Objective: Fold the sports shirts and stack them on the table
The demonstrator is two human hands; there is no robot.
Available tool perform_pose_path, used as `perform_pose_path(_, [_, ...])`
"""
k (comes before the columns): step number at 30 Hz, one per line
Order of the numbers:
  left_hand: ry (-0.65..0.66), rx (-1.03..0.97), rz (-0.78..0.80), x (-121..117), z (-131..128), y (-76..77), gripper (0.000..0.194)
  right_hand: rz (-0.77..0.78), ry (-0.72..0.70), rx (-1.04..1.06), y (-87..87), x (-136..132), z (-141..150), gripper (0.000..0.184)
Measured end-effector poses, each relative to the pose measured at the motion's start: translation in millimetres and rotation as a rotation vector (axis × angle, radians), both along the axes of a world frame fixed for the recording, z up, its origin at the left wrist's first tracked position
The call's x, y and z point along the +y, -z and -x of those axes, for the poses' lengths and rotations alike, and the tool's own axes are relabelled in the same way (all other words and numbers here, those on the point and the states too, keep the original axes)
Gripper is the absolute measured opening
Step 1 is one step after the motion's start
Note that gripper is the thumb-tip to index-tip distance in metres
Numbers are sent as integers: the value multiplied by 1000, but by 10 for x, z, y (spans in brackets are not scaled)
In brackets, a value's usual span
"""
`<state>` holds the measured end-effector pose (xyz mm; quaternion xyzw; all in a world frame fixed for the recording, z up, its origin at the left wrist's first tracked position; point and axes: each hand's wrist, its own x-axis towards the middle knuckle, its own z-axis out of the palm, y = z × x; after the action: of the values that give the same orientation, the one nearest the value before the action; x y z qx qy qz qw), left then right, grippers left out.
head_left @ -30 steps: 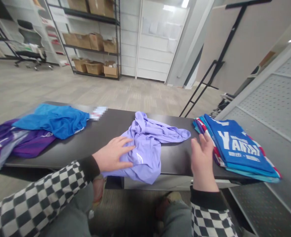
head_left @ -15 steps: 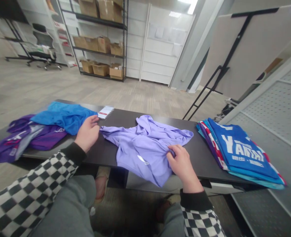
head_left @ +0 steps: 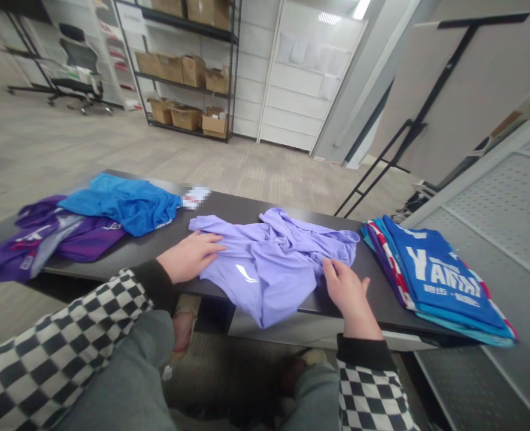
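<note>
In front of you lies a light purple garment of thin, smooth fabric [head_left: 280, 278], spread loosely and unevenly across the dark, flat tabletop [head_left: 150, 250]. You can see a small white logo [head_left: 245, 273] on its upper face, toward your left. The cloth is rumpled, not neatly folded: creases run across it toward a twisted, bunched patch near its middle. One part stretches out to your left, another reaches to your right in gathered folds, and on your side a pointed end hangs just over the tabletop's near edge.
</note>
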<state>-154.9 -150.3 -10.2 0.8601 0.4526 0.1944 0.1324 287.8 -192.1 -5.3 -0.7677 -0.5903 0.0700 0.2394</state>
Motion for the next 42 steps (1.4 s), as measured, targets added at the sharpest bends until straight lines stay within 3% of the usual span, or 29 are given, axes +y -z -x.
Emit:
perform_pose_path(3, [-139,-67,-200,54,94,-75,41,57,87,-76,-140,-52,-118,41])
perform_pose_path(6, [-191,-63,-317,-122,-93,-177,38,49,4,-30,-242,-119,-53,44])
perform_pose_path(10, [-56,110,-182,-515,-540,-205,44,-198,-250,7,-195,-72,189,38])
perform_pose_path(12, [-15,169,-144,-607,-693,-181,54,-205,-287,-46,-123,-38,340,41])
perform_pose_path(15, [76,162,-102,-436,-748,-161,49,-47,-328,-142,-122,-142,645,33])
perform_pose_path(18, [171,134,-42,19,-644,-192,36,64,-547,-143,-334,-458,1006,30])
perform_pose_path(21, [32,117,-131,386,-521,-260,45,106,-830,31,-601,-736,1206,37])
perform_pose_path(23, [-158,103,-236,415,-503,-305,44,107,-931,179,-685,-750,1165,39])
perform_pose_path(25, [-284,105,-283,265,-562,-329,35,28,-876,258,-649,-622,1029,34])
perform_pose_path(27, [-293,128,-246,18,-682,-314,32,-73,-769,226,-517,-443,908,36])
perform_pose_path(29, [-211,139,-187,-210,-812,-262,39,-86,-719,114,-373,-340,908,42])
perform_pose_path(31, [-69,105,-141,-328,-902,-202,38,-5,-698,-6,-311,-387,1050,39])
perform_pose_path(34, [273,-29,-56,-287,-920,-166,35,100,-724,-47,-431,-650,1336,21])
perform_pose_path(37, [537,-143,15,-185,-882,-204,48,161,-821,74,-613,-790,1409,22])
perform_pose_path(39, [603,-170,25,-193,-895,-237,48,113,-751,151,-625,-702,1311,28])
perform_pose_path(42, [667,-144,14,-334,-989,-256,32,-84,-607,176,-427,-431,1091,30])
